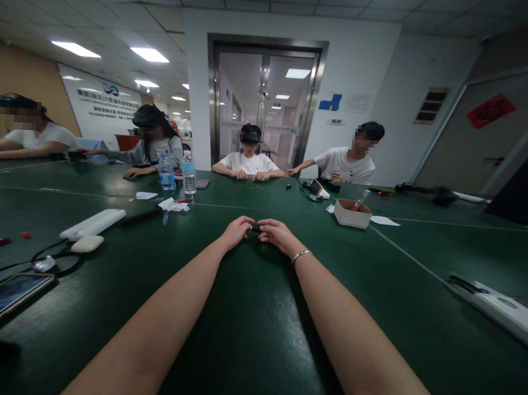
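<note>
Both my arms reach forward over the dark green table [248,316]. Between my fingertips is a small black object [255,227], too small to name. My left hand [236,231] grips its left end with closed fingers. From the other side, my right hand [280,235] pinches its right end; a silver bracelet [302,256] circles that wrist. The fingers cover much of the object, which is held at or just above the tabletop.
To the left lie a phone [7,301], a white power strip [93,224] and cables. Two water bottles [188,174] stand farther back. A small cardboard box [352,215] is ahead right, another white strip [507,311] at far right. Several people sit across the table.
</note>
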The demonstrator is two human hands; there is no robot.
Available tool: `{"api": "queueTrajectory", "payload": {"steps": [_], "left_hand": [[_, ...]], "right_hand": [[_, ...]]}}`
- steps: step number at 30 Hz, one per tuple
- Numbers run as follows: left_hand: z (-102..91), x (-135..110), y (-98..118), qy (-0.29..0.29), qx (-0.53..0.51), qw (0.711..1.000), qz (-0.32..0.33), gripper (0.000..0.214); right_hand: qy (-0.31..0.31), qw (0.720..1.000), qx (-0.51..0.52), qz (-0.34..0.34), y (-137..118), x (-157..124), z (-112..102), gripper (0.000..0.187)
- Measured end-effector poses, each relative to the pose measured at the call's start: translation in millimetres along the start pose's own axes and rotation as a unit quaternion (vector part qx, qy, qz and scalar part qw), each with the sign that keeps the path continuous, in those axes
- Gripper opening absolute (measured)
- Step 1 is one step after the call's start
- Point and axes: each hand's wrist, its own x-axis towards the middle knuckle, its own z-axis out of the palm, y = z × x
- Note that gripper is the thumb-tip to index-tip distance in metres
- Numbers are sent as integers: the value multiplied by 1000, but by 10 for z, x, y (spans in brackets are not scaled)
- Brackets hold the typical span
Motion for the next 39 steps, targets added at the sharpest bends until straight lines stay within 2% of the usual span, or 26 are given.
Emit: {"api": "queueTrajectory", "payload": {"steps": [16, 39], "left_hand": [[14, 21, -37, -17, 2, 1000, 26, 25], [15, 10, -10, -16, -5, 1000, 15, 21]], "right_hand": [[-1, 1000, -3, 2, -6, -7, 0, 19], [-1, 1000, 0, 0, 18, 17, -11, 19]]}}
